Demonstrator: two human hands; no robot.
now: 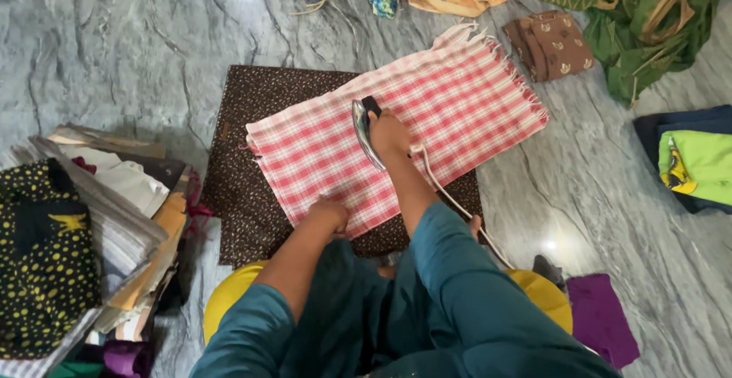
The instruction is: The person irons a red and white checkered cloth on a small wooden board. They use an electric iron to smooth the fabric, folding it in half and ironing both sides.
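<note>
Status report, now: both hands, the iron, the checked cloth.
Right hand grips iron, tilted on edge on red checked cloth. Left hand presses cloth's near edge. Iron's cord trails past right forearm; nothing blocking.

Polished grey marble floor [137, 50] with pale veins, glossy with light reflections, spreading around on every side.

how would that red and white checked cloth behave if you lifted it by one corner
The checked cloth would probably flop and drape, since it lies thin and flat with loose fringe at its far edge. It looks light for its size. It may slide on the brown mat, which could be why the left hand presses its near edge.
</note>
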